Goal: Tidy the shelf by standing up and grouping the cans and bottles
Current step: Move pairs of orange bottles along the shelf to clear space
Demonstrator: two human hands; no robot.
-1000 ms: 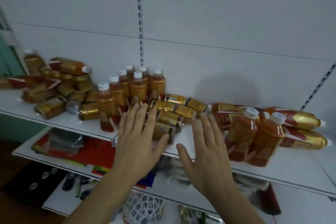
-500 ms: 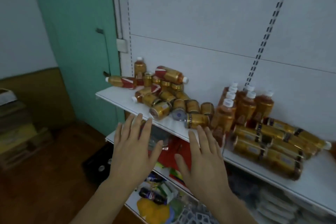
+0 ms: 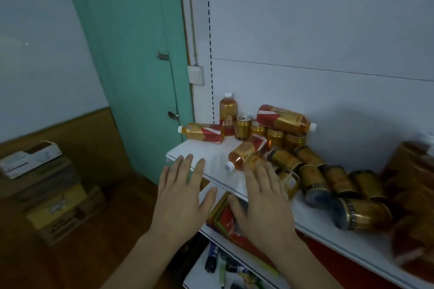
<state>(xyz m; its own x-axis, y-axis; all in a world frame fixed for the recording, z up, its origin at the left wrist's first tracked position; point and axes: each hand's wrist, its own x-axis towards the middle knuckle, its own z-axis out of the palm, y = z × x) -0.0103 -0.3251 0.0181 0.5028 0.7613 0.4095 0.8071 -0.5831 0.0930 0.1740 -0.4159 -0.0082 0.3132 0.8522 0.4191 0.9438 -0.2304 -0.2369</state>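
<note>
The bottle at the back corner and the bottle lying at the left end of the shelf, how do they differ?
The corner bottle stands upright, cap up, against the back wall; the left-end bottle lies on its side, cap pointing left toward the shelf's end. The corner bottle is partly hidden behind the left-end bottle, which shows in full. Both have white caps, amber contents and gold-and-red labels.

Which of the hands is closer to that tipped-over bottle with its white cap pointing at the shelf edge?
The right hand. Its fingertips reach just beside the fallen bottle, near the cap end. The left hand hovers open farther left, over the bare shelf corner.
</note>
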